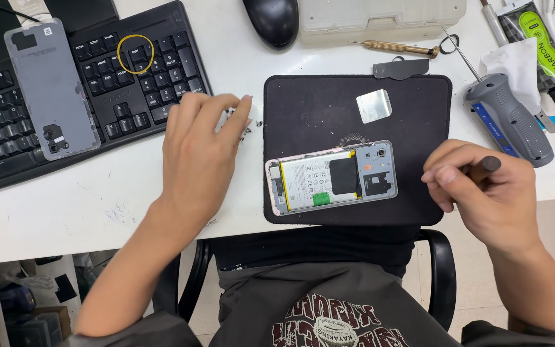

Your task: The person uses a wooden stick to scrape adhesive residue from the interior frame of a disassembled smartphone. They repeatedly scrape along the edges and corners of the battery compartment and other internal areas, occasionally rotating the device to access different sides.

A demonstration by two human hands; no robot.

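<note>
An opened phone [332,178] lies back-side up on a black mat [309,106], its battery and dark inner covers exposed. My right hand [480,186] hovers just right of the phone, fingers closed around a dark-handled tool [485,165]. My left hand [202,151] rests on the white table left of the mat, its fingertips pinching at small dark parts [250,127] near the mat's corner. A small shiny metal plate [374,105] lies on the mat above the phone.
A grey phone back cover [49,87] lies on a black keyboard [130,77] at the left. A grey electric screwdriver [509,119], a brass-handled tool [399,47], a glue tube [544,48], a mouse [272,19] and a pale case [380,16] sit along the far edge.
</note>
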